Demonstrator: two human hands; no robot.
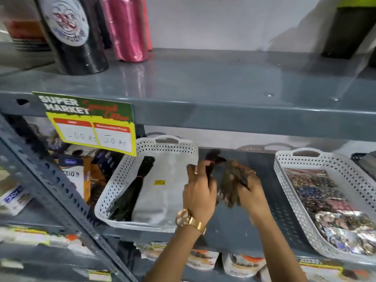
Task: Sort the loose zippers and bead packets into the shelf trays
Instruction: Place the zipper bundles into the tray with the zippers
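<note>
Mid-sort, both hands over the bare shelf [234,226] gap between the two white trays. Left hand [198,195], gold watch [184,217] on the wrist, is clenched round a dark zipper bundle [213,159] whose top sticks up past the fingers — blurred, so no count possible. Right hand [253,195] grips a brownish bundle [231,184], also likely zippers, held just beside the left hand; the two bundles are near or touching, can't tell which. Left tray [114,190] already holds a black zipper bundle [132,188] tied with a red band along its left side, plus a clear bag [160,186] with a yellow sticker. Right tray [282,169] is packed with bead packets [329,202], shiny foil ones at the near end. Judgement: the step in hand is separating or sorting zipper bundles by colour, not yet dropped in a tray. Next move probably calls for carrying the dark bundle left over the tray's rim and laying it beside the black one — the brown bundle needs a spot too, likely the same tray since the right one is beads. Watch the low shelf edge [223,123] above and the price tag [89,121] hanging at left; clearance looks tight.
</note>
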